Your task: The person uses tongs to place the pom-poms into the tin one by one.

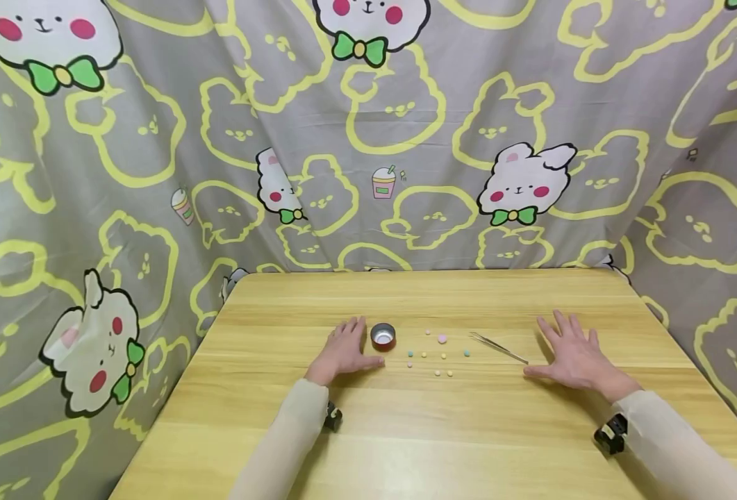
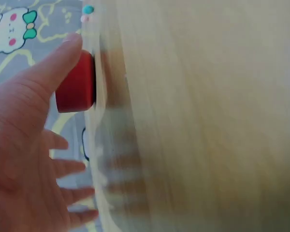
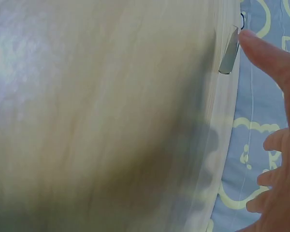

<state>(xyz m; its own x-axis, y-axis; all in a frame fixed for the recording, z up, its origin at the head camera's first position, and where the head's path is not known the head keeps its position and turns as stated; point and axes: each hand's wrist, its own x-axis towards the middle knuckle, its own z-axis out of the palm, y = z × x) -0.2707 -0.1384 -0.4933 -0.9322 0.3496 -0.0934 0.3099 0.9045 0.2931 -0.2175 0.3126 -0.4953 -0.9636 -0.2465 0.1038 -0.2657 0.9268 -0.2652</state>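
Observation:
My left hand [image 1: 343,351] is spread with straight fingers just left of a small round tin [image 1: 383,337], red outside and silvery inside. In the left wrist view the tin's red side [image 2: 76,87] shows behind the thumb; whether they touch I cannot tell. To the right, my right hand [image 1: 574,357] is also spread, its thumb near the rear end of metal tweezers [image 1: 499,347]. Between tin and tweezers lie several small bead-like pieces: a larger pink one [image 1: 442,339], blue ones [image 1: 467,353], yellow ones [image 1: 424,355] and small pink ones [image 1: 409,364]. Neither hand holds anything.
The light wooden table [image 1: 368,444] ends at a grey curtain [image 1: 406,229] with yellow outlines and rabbit faces, hanging behind it and at both sides. A small black device [image 1: 612,434] is strapped to the right wrist, another [image 1: 333,417] to the left.

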